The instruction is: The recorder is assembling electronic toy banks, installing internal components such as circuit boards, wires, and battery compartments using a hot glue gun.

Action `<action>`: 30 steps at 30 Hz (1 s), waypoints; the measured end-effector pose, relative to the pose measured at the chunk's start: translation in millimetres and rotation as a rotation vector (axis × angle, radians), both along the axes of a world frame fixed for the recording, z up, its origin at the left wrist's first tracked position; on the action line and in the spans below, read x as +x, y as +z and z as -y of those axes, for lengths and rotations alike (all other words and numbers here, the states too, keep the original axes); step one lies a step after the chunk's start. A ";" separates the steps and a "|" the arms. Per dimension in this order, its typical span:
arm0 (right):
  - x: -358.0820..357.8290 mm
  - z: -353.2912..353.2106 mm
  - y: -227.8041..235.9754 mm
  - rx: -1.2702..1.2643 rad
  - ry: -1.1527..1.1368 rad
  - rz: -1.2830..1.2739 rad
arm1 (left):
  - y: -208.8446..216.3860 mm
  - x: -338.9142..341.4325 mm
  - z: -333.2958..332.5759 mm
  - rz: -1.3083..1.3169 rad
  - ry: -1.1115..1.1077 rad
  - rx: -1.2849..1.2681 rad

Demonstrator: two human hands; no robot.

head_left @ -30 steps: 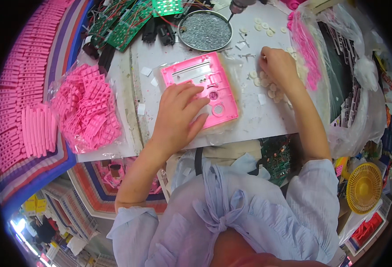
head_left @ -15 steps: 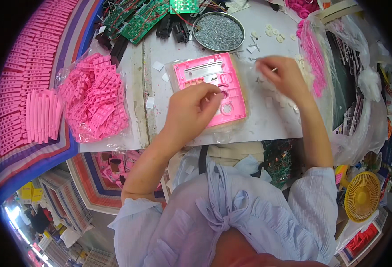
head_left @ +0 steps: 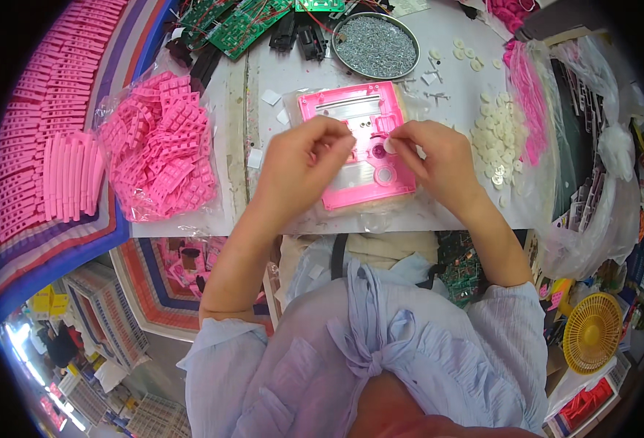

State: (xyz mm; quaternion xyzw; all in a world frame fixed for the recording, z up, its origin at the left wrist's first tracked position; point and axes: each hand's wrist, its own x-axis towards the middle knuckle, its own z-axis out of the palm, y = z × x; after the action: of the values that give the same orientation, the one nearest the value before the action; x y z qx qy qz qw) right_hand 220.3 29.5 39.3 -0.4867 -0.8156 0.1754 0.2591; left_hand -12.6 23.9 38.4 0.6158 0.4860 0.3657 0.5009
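Observation:
A pink plastic housing (head_left: 404,181) with round and rectangular openings lies face down or inside up on a bag-covered pad, in front of me. Over its right part, my right hand (head_left: 442,160) pinches a small white plastic disc (head_left: 390,146) close to one of the round openings. My left hand (head_left: 300,164) hovers over the left edge of the housing with thumb and forefinger closed together. Whatever those fingertips hold, if anything, is hidden. Several loose white discs (head_left: 499,131) are heaped on the table beyond my right hand.
A round tray of small screws (head_left: 377,47) stands behind the housing. Green circuit boards (head_left: 253,25) with wires lie at the back left. A bag of pink button parts (head_left: 161,153) sits at left, pink strands (head_left: 525,102) at right. A yellow fan (head_left: 592,332) is lower right.
My right hand has come left from beside the loose parts to the housing, bringing the white disc. My left hand has stayed near the housing's left side. The view has shifted slightly.

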 end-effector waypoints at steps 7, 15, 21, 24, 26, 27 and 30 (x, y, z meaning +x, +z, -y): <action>-15.6 -3.3 -19.2 0.122 0.004 0.099 | -0.4 -5.4 -3.2 -0.096 0.006 0.034; -25.2 -2.8 -22.4 0.103 -0.076 0.148 | 9.0 10.8 -56.6 -0.225 -0.020 0.283; -26.9 0.4 -25.3 0.057 -0.145 0.098 | -14.6 45.5 -139.1 -0.805 -0.076 0.525; -34.1 5.3 -32.5 0.090 -0.184 0.076 | -51.0 53.8 -169.0 -0.930 -0.126 0.581; -31.1 8.3 -36.0 0.132 -0.198 0.111 | -52.2 60.7 -175.1 -0.981 -0.221 0.586; -29.4 8.0 -33.9 0.116 -0.183 0.136 | -52.9 63.1 -177.4 -1.008 -0.268 0.587; -20.3 2.7 -19.6 0.103 -0.106 0.129 | -53.8 70.4 -182.4 -1.121 -0.318 0.547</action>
State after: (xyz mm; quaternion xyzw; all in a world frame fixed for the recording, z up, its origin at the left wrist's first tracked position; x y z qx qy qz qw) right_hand 199.9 26.7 19.7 -0.5254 -0.8117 0.0876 0.2398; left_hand 57.8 206.3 -15.4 0.8834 0.4662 0.0203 0.0437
